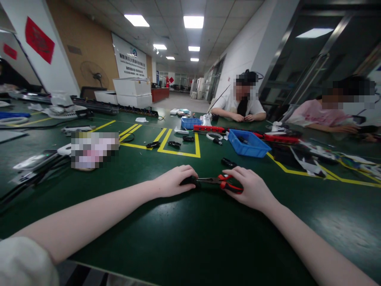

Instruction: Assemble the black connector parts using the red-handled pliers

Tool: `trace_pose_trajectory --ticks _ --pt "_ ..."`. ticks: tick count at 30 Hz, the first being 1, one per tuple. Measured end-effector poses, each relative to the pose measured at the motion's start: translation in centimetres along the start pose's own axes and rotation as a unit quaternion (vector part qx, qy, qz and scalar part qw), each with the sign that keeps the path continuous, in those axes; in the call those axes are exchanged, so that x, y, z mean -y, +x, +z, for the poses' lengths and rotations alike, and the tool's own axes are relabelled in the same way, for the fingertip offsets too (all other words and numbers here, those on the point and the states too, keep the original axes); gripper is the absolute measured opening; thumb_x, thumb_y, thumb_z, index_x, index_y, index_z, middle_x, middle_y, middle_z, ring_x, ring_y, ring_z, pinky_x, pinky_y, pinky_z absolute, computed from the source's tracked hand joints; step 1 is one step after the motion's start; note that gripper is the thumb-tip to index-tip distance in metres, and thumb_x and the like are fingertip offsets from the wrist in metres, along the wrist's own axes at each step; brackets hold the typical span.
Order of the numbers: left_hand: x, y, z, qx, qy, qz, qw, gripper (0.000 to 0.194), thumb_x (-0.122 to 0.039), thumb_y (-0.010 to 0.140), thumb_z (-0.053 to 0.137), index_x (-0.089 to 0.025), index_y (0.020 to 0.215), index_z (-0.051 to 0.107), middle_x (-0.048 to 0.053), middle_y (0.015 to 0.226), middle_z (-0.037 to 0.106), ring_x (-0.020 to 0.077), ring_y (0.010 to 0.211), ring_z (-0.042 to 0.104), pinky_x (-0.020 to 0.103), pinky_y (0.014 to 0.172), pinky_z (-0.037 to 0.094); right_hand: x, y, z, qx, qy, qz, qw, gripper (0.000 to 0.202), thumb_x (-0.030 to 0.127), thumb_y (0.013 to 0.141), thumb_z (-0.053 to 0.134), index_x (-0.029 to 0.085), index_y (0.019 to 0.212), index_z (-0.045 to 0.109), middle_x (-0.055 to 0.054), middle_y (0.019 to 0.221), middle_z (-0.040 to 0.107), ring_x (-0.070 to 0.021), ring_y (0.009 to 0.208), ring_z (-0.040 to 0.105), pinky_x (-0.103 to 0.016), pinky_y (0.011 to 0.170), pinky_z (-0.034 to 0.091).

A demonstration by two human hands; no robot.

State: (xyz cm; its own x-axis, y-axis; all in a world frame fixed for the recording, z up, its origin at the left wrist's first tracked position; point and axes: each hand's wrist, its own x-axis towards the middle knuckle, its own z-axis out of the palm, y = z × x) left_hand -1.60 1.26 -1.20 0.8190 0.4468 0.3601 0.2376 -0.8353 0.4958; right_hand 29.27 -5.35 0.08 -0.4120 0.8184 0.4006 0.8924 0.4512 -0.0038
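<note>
My left hand (175, 182) is closed around a small black part (188, 180), mostly hidden by the fingers. In my right hand (250, 186) are needle-nose pliers (224, 183) with red and black handles. Their long jaws point left and meet the black part at my left fingertips; whether they grip it I cannot tell. Just beyond the pliers lies another black piece (228, 162). Farther off, several small black parts rest by the yellow tape lines, among them one black part (174, 143) inside a taped rectangle.
A blue bin (249, 143) with something dark in it stands at the right, beside a red strip (209, 129) and a coiled white cable (214, 137). Devices and cables (38, 159) lie at the left. Across the green table (166, 242) a person (244, 99) sits; another sits farther right.
</note>
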Motion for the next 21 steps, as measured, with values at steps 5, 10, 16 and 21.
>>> trace_pose_trajectory --ticks 5,10,16,21 --pt "0.11 0.01 0.14 -0.001 0.035 -0.014 0.999 0.023 -0.026 0.096 0.061 -0.019 0.117 0.059 0.009 0.119 0.062 0.0231 0.110 0.061 0.039 0.096 0.052 0.28 0.00 -0.01 0.003 0.003 0.017 1.000 0.045 0.048 0.083 0.067 0.026 0.122 0.061 -0.011 0.116 0.067 -0.0293 0.102 0.066 -0.044 0.083 0.055" --pt "0.01 0.01 0.13 -0.003 0.052 -0.021 0.998 0.022 -0.028 0.096 0.061 -0.019 0.115 0.059 0.008 0.118 0.063 0.0234 0.108 0.062 0.039 0.093 0.052 0.47 -0.11 -0.22 0.006 0.007 0.024 1.000 0.041 0.046 0.085 0.065 0.026 0.120 0.060 -0.010 0.116 0.067 -0.0288 0.103 0.067 -0.044 0.084 0.055" --pt "-0.23 0.01 0.08 -0.011 0.042 -0.020 0.999 0.021 -0.032 0.100 0.054 -0.018 0.114 0.060 0.009 0.115 0.063 0.0228 0.106 0.061 0.039 0.093 0.052 0.57 -0.18 -0.33 0.015 -0.001 0.030 0.999 0.040 0.045 0.085 0.065 0.025 0.120 0.061 -0.009 0.114 0.067 -0.0279 0.101 0.068 -0.043 0.084 0.055" --pt "-0.27 0.11 0.08 -0.004 0.043 -0.029 0.999 0.019 -0.029 0.100 0.054 -0.018 0.114 0.060 0.009 0.115 0.063 0.0233 0.107 0.060 0.039 0.093 0.050 0.42 -0.20 -0.15 0.005 -0.005 0.019 1.000 0.039 0.044 0.084 0.066 0.025 0.118 0.062 -0.009 0.113 0.068 -0.0270 0.099 0.068 -0.040 0.082 0.056"
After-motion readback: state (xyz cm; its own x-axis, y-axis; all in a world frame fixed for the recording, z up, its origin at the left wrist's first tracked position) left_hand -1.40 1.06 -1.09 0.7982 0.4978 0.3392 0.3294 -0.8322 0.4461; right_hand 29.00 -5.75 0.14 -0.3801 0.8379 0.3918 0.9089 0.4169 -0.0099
